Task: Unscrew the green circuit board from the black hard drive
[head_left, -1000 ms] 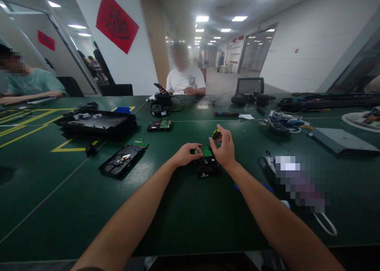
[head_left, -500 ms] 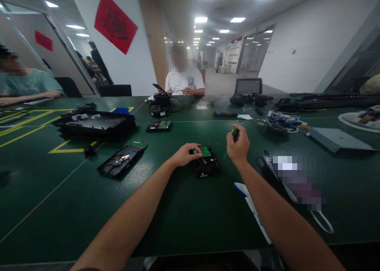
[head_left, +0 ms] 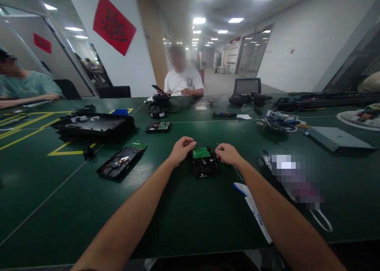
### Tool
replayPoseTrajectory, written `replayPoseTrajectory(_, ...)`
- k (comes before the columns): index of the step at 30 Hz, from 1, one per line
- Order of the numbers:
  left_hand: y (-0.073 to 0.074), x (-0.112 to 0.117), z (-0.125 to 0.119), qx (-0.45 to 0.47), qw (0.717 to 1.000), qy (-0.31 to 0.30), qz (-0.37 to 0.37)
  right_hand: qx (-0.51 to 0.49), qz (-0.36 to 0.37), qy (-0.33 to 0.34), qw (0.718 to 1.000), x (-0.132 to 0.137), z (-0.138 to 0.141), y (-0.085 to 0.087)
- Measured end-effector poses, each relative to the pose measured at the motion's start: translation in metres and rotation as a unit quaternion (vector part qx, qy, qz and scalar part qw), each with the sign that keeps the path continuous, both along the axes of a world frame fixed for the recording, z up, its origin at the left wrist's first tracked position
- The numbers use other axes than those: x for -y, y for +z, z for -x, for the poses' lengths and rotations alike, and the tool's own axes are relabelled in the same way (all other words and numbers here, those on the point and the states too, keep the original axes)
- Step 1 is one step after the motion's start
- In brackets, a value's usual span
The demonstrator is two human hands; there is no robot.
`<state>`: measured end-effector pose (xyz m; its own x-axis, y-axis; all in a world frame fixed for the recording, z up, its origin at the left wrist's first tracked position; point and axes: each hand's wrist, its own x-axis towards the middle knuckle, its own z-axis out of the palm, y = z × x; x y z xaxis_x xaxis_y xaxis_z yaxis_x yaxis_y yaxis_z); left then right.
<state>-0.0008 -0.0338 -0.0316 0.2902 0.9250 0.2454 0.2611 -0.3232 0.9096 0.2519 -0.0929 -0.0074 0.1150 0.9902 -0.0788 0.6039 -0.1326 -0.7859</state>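
Observation:
A black hard drive (head_left: 206,166) lies on the green table (head_left: 184,211) in front of me, with a green circuit board (head_left: 201,152) on its far end. My left hand (head_left: 180,149) is at the drive's far left corner, fingers curled against its edge. My right hand (head_left: 228,154) rests on the table just right of the drive. It is closed on a screwdriver, of which only a thin shaft (head_left: 236,171) shows beside the wrist.
An opened drive (head_left: 120,162) lies at left, another drive (head_left: 158,125) and a black tray (head_left: 95,122) lie farther back. A white and blue strip (head_left: 252,207) is under my right forearm. Cables (head_left: 280,122) and a grey box (head_left: 338,138) lie at right. One person (head_left: 184,81) sits across, another (head_left: 28,86) at left.
My right hand swung the screwdriver away from the board to the right, raised it, then came down onto the table beside the drive. My left hand slid off the board to its left corner.

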Motion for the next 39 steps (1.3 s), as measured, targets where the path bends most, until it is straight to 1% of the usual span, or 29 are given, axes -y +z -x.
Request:
replayPoseTrajectory(1, 0.001, -0.002, 0.001, -0.003, 0.998, 0.064, 0.013, 0.000, 0.012, 0.015, 1.000, 0.001, 0.001, 0.000)
replayPoseTrajectory(2, 0.004, -0.004, 0.003, -0.026, 0.993, 0.112, 0.027, 0.000, 0.024, 0.030, 0.999, 0.002, 0.001, 0.000)
replayPoseTrajectory(3, 0.007, -0.005, 0.004, -0.059, 0.988, 0.137, 0.048, 0.001, 0.036, 0.044, 0.998, 0.003, 0.001, 0.001)
replayPoseTrajectory(4, 0.011, -0.005, 0.006, -0.092, 0.982, 0.145, 0.075, 0.001, 0.047, 0.057, 0.997, 0.004, 0.001, 0.002)
replayPoseTrajectory(6, 0.021, -0.002, 0.006, -0.151, 0.973, 0.097, 0.145, 0.000, 0.065, 0.081, 0.995, 0.005, 0.001, 0.004)
replayPoseTrajectory(7, 0.026, 0.001, 0.005, -0.173, 0.968, 0.069, 0.169, 0.000, 0.072, 0.092, 0.993, 0.005, 0.001, 0.005)
replayPoseTrajectory(8, 0.031, 0.003, 0.003, -0.190, 0.963, 0.054, 0.182, 0.000, 0.078, 0.102, 0.992, 0.006, 0.001, 0.006)
replayPoseTrajectory(11, 0.044, 0.011, -0.003, -0.202, 0.962, 0.036, 0.181, 0.003, 0.093, 0.121, 0.988, 0.006, 0.001, 0.006)
replayPoseTrajectory(13, 0.049, 0.014, -0.006, -0.208, 0.961, 0.026, 0.178, 0.009, 0.096, 0.125, 0.988, 0.005, 0.001, 0.006)
replayPoseTrajectory(18, 0.052, 0.019, -0.009, -0.218, 0.965, 0.022, 0.144, 0.030, 0.099, 0.143, 0.984, 0.005, 0.000, 0.008)
replayPoseTrajectory(21, 0.052, 0.023, -0.013, -0.203, 0.970, 0.042, 0.128, 0.023, 0.114, 0.171, 0.978, 0.008, 0.003, 0.011)
replayPoseTrajectory(24, 0.050, 0.025, -0.016, -0.174, 0.976, 0.054, 0.117, 0.002, 0.146, 0.214, 0.966, 0.014, 0.014, 0.015)
replayPoseTrajectory(27, 0.050, 0.024, -0.015, -0.142, 0.983, 0.028, 0.116, -0.032, 0.178, 0.272, 0.945, 0.022, 0.027, 0.019)
replayPoseTrajectory(29, 0.052, 0.024, -0.012, -0.153, 0.981, 0.019, 0.114, -0.045, 0.188, 0.300, 0.934, 0.023, 0.032, 0.021)
replayPoseTrajectory(30, 0.055, 0.026, -0.010, -0.179, 0.977, 0.015, 0.112, -0.037, 0.181, 0.297, 0.937, 0.023, 0.031, 0.022)
replayPoseTrajectory(31, 0.058, 0.027, -0.007, -0.219, 0.970, -0.001, 0.107, -0.011, 0.163, 0.276, 0.947, 0.021, 0.029, 0.023)
replayPoseTrajectory(32, 0.061, 0.030, -0.005, -0.264, 0.959, -0.022, 0.099, 0.024, 0.134, 0.239, 0.961, 0.019, 0.025, 0.023)
replayPoseTrajectory(33, 0.064, 0.033, -0.004, -0.310, 0.946, -0.036, 0.083, 0.096, 0.094, 0.166, 0.977, 0.015, 0.019, 0.023)
replayPoseTrajectory(34, 0.067, 0.036, -0.003, -0.357, 0.931, -0.045, 0.066, 0.185, 0.042, 0.070, 0.979, 0.011, 0.012, 0.022)
replayPoseTrajectory(35, 0.069, 0.039, -0.003, -0.400, 0.914, -0.049, 0.049, 0.223, 0.020, 0.013, 0.974, 0.008, 0.005, 0.021)
replayPoseTrajectory(36, 0.070, 0.042, -0.004, -0.439, 0.896, -0.056, 0.030, 0.245, 0.007, -0.022, 0.969, 0.004, -0.002, 0.019)
replayPoseTrajectory(38, 0.071, 0.047, -0.009, -0.500, 0.864, -0.058, 0.003, 0.270, -0.004, -0.049, 0.961, -0.002, -0.013, 0.015)
replayPoseTrajectory(39, 0.070, 0.049, -0.011, -0.521, 0.852, -0.046, -0.001, 0.283, -0.012, -0.051, 0.958, -0.004, -0.016, 0.012)
